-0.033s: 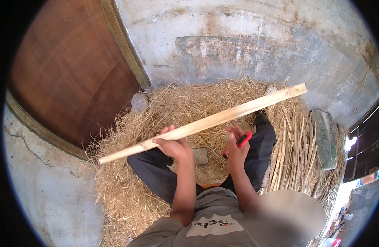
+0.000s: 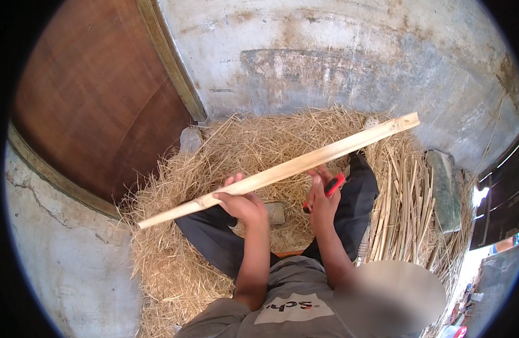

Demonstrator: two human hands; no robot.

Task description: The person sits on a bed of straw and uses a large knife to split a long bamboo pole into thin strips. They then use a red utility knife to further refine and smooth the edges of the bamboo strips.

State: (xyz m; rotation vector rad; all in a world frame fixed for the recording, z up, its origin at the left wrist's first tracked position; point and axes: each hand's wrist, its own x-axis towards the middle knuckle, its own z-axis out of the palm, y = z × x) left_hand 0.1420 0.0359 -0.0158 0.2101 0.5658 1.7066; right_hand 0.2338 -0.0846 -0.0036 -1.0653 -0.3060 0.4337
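The left hand (image 2: 245,204) is closed around a long pale wooden slat (image 2: 282,168), which slants up toward the right above the person's dark-trousered lap (a heap of dry yellow straw (image 2: 180,248) lies all around). The right hand (image 2: 321,200), just under the slat, is closed on a red-handled tool (image 2: 331,187), its working end hidden.

Stick (image 2: 282,169) crosses above straw (image 2: 175,270); door (image 2: 96,101) probably behind-left.

A long pale wooden strip (image 2: 282,169) slants above straw; red-handled tool (image 2: 330,188), perhaps a knife.
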